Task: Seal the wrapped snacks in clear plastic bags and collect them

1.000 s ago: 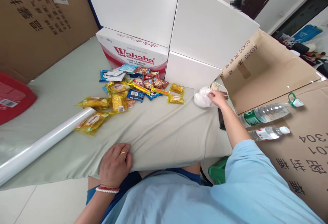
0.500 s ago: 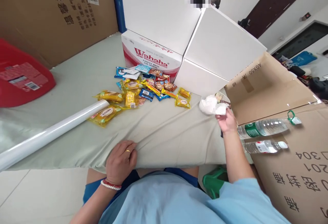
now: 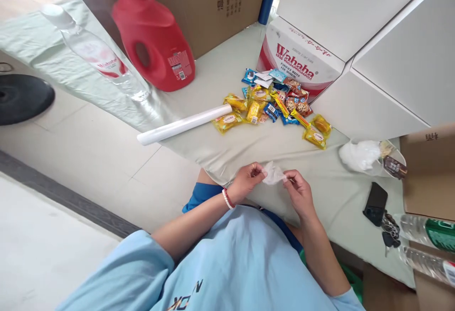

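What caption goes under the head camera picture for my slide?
Left hand and right hand pinch a thin clear plastic bag over the table edge, near a pile of snack packets.

Cloth-covered table [image 3: 227, 145] with snack packets [image 3: 273, 107], film roll [image 3: 185, 123], red jug [image 3: 152, 36], phone [image 3: 375, 203].

1 head-worn view, steeply down and forward, close above the table edge [image 3: 213, 159].
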Tool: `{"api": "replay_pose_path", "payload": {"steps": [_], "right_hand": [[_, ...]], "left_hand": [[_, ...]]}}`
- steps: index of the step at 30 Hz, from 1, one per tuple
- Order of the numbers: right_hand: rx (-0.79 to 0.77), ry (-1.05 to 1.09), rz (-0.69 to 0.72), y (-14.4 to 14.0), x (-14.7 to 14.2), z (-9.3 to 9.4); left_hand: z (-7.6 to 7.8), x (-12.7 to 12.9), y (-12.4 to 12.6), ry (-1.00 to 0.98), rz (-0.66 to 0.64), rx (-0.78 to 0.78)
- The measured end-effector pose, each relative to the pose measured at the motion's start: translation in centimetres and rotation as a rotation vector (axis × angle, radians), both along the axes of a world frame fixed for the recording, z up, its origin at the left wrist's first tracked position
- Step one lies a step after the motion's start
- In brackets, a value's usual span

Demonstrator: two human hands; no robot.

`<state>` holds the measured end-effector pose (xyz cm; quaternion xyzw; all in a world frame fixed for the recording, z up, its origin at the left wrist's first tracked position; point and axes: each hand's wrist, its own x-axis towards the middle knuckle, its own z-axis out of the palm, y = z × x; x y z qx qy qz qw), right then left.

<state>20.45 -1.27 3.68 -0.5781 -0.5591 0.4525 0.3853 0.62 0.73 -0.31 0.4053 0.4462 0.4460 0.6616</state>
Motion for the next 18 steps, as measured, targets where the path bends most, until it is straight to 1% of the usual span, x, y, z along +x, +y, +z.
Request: {"api": "replay_pose_path", "payload": {"steps": [2, 4, 6, 7, 9, 10, 12, 13, 14, 15, 18], "right_hand": [[-0.041, 0.08, -0.027, 0.0, 1.0, -0.1], [-0.11, 0.174, -0.038, -0.3, 1.6, -0.5], [-0.163, 0.264, -0.083, -0.7, 1.5, -1.0], [-0.158, 0.287, -0.112, -0.8, 1.3, -1.1], [-0.087, 0.229, -0.131, -0.9, 0.7, -0.9], [-0.038, 0.15, -0.105, -0.9, 0.5, -0.7], [0.045, -0.029, -0.007, -0.6, 0.2, -0.1], [0.063, -0.086, 0.032, -0.5, 0.3, 0.2], [0.065, -0.098, 0.035, -0.4, 0.5, 0.3], [0.051, -0.065, -0.002, -0.2, 0.8, 0.4], [-0.048, 0.185, -0.221, 0.0, 2.2, -0.3]], "left_hand": [[-0.1, -1.1, 0.1, -0.049, 0.056, -0.057], [0.0, -1.7, 0.0, -0.065, 0.082, -0.073], [0.1, -1.6, -0.4, -0.067, 0.062, -0.05], [0.2, -1.4, -0.6, -0.062, 0.039, -0.029], [0.4, -0.9, -0.9, -0.027, -0.017, 0.026], [0.6, -0.6, -1.0, -0.001, -0.043, 0.055], [0.8, -0.2, -1.1, 0.034, -0.083, 0.092], [0.8, 0.0, -1.1, 0.024, -0.097, 0.091], [0.9, 0.0, -1.1, -0.008, -0.105, 0.075], [0.9, 0.1, -1.0, -0.057, -0.103, 0.047], [1.0, -0.1, -0.9, -0.213, -0.071, -0.049]]}}
